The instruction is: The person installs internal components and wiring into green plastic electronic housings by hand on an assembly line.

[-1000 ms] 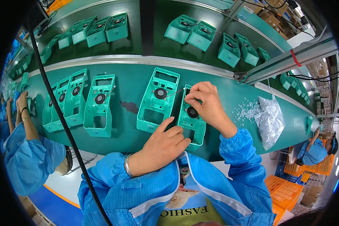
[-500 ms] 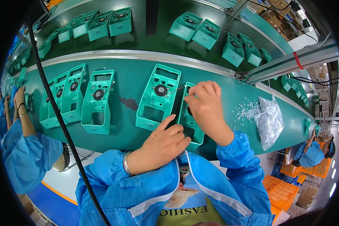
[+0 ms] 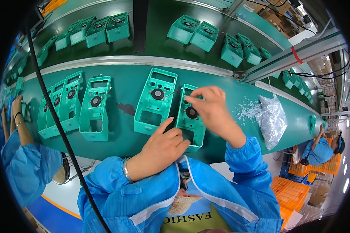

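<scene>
A green plastic housing (image 3: 197, 134) with a round black speaker (image 3: 191, 112) in it lies in front of me, slightly tilted. My left hand (image 3: 159, 149) is closed at its lower left wall, fingers curled over the edge and index finger along the side. Above the upper part of this housing, my right hand (image 3: 212, 105) is pinched, thumb against fingers; whatever is between the fingertips is too small or hidden. Just to the left lies a second green housing (image 3: 141, 121), its speaker (image 3: 158, 94) trailing a thin wire with a small white connector (image 3: 181, 88).
More housings (image 3: 94, 136) stand on the green bench to the left. An open clear bag (image 3: 272, 120) spills small whitish pieces (image 3: 247, 111) at right. Beyond a metal rail (image 3: 116, 61), several housings sit on a belt. A black cable (image 3: 62, 134) hangs at left, near a co-worker's arm (image 3: 25, 134).
My right hand has lifted slightly off the housing and shifted, uncovering its speaker. My left hand stays at the housing's edge. The whole view has shifted a little.
</scene>
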Motion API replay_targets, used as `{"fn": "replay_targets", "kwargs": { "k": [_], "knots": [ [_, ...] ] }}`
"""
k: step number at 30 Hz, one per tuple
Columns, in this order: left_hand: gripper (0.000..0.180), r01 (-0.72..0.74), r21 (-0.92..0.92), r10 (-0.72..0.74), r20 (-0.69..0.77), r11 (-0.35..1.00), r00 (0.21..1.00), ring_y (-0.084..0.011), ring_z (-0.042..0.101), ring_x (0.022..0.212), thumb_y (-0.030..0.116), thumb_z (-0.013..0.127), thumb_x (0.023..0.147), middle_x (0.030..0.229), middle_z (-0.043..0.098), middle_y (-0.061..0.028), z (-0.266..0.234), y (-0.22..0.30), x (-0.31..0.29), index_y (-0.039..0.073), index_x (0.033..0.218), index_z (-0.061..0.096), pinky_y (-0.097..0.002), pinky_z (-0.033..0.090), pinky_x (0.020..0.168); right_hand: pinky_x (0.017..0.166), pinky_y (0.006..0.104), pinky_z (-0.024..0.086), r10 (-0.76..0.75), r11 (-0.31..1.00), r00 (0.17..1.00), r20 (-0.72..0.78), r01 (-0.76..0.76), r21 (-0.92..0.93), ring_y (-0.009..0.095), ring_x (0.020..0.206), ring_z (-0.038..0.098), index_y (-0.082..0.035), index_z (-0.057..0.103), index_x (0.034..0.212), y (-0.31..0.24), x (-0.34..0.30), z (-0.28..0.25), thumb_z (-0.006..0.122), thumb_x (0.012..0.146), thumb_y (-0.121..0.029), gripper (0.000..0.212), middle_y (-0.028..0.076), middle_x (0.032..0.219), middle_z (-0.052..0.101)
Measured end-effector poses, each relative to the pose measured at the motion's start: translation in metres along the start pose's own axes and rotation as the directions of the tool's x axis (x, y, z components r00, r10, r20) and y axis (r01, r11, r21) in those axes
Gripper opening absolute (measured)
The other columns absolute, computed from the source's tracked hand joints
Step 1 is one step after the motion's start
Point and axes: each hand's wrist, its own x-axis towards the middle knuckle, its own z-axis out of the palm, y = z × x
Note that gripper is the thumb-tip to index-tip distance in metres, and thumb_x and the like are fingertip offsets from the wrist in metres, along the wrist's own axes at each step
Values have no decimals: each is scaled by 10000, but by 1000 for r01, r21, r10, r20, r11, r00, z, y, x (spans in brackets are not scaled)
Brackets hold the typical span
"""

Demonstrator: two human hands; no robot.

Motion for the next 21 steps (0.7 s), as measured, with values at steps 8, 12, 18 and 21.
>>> {"fn": "replay_targets", "kwargs": {
  "k": [8,12,18,21],
  "knots": [
    [243,29,-1,-29,-11,1000,1000,-200,635,981,83,690,792,850,617,-40,-3,1,1,69,1034,717,-571,391,1165,933,447,449,451,868,865,-220,-483,-119,309,997,615,-99,783,1043,76,-77,-64,790,823,-76,221,89,1025,701],
    [263,1,-20,-1,-4,1000,1000,-201,634,985,80,732,791,850,625,-40,-3,1,7,64,1053,721,-585,387,1161,827,440,488,523,824,822,-227,-555,-113,326,886,639,-56,744,915,95,-115,-62,785,830,-62,94,92,891,702],
    [313,15,-9,-15,21,1000,1000,-206,634,976,85,784,774,836,626,-31,-6,1,8,59,1080,725,-590,380,1161,840,422,470,440,859,861,-254,-486,-159,293,891,631,-75,747,867,98,-113,-40,801,815,-91,77,50,857,683],
    [359,27,-13,-26,34,1000,999,-226,638,992,107,806,767,878,653,-43,-5,0,6,69,1117,733,-590,355,1173,885,420,454,419,859,868,-267,-474,-194,275,926,619,-98,747,866,103,-111,-34,801,806,-97,81,34,865,668]
  ]
}}
